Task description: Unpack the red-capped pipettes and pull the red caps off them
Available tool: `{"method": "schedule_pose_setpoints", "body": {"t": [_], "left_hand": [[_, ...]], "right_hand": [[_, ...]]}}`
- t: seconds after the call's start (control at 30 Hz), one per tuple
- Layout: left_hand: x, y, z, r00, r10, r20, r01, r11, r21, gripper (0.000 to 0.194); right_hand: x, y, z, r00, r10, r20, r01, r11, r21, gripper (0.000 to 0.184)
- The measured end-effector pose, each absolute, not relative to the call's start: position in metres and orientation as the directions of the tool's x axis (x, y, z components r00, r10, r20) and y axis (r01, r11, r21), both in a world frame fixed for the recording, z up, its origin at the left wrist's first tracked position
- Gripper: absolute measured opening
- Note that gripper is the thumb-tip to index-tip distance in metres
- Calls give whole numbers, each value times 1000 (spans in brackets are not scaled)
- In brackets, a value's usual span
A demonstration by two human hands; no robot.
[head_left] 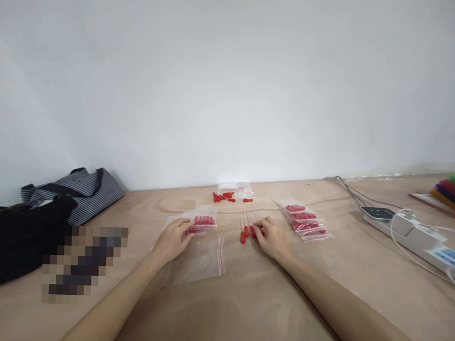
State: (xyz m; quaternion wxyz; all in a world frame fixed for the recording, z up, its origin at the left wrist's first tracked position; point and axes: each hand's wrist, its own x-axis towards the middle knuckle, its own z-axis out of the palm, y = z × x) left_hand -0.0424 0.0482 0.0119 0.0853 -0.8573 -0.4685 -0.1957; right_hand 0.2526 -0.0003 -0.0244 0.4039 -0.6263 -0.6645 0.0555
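My left hand (172, 238) rests on a clear zip bag holding a row of red-bulbed pieces (204, 220), its fingers stretched out and thumb apart. Below it lies a flat clear zip bag (200, 261) with a red line along its right edge. My right hand (273, 237) is closed with its fingertips on a red-bulbed dropper (252, 231), partly hidden by the fingers. Just left of those fingertips, more droppers (243, 235) with thin pale stems lie side by side, red ends toward me.
Loose red bulbs (222, 196) and thin clear stems (244, 195) lie near the wall. Filled zip bags (304, 220) overlap at right. A power strip (430, 242) with cables stands further right, near coloured items (450, 193). Striped (95, 196) and black (27, 243) bags are at left.
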Motion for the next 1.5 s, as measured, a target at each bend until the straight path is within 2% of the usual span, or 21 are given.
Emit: {"method": "schedule_pose_setpoints", "body": {"t": [0.13, 0.27, 0.33, 0.4, 0.5, 0.7, 0.87, 0.97, 1.07, 1.17, 1.27, 1.33, 1.4, 1.5], "left_hand": [[-42, 65, 10, 537, 784, 312, 830, -556, -31, 27], [-35, 67, 12, 609, 746, 268, 791, -595, -143, 23], [-30, 66, 14, 659, 709, 251, 751, -632, -189, 20], [-24, 64, 16, 706, 672, 222, 708, -668, -230, 18], [-13, 65, 17, 716, 672, 189, 696, -670, -256, 15], [-2, 74, 13, 631, 746, 214, 773, -581, -254, 16], [-5, 91, 15, 457, 817, 350, 889, -407, -210, 16], [-3, 102, 26, 350, 823, 447, 937, -310, -162, 18], [4, 104, 42, 288, 796, 532, 957, -260, -129, 24], [13, 90, 51, 349, 756, 554, 935, -318, -154, 25], [21, 61, 42, 523, 695, 494, 849, -477, -229, 20], [22, 38, 27, 702, 550, 452, 701, -645, -303, 26], [22, 17, 11, 766, 456, 453, 612, -731, -300, 32], [22, -4, -7, 793, 424, 438, 556, -798, -232, 37]], "right_hand": [[252, -13, -23, 42, 851, 523, 794, 290, -534, 23], [233, -33, -15, -284, 787, 548, 743, 542, -393, 26], [216, -41, -11, -488, 705, 514, 676, 678, -289, 38], [200, -45, -9, -623, 633, 459, 606, 762, -228, 48], [182, -44, -9, -706, 610, 359, 566, 791, -230, 52], [168, -37, -7, -691, 673, 264, 611, 739, -285, 61], [152, -24, -3, -668, 711, 221, 644, 701, -306, 63], [146, -19, -4, -634, 722, 276, 649, 692, -316, 58], [153, -19, -6, -561, 734, 383, 664, 676, -321, 45], [174, -25, -12, -474, 759, 446, 706, 630, -322, 27], [199, -32, -17, -430, 778, 458, 738, 595, -318, 15], [214, -36, -21, -403, 787, 467, 743, 580, -335, 13], [225, -40, -22, -373, 795, 478, 742, 566, -361, 12], [233, -44, -24, -336, 808, 484, 740, 544, -395, 11]]}}
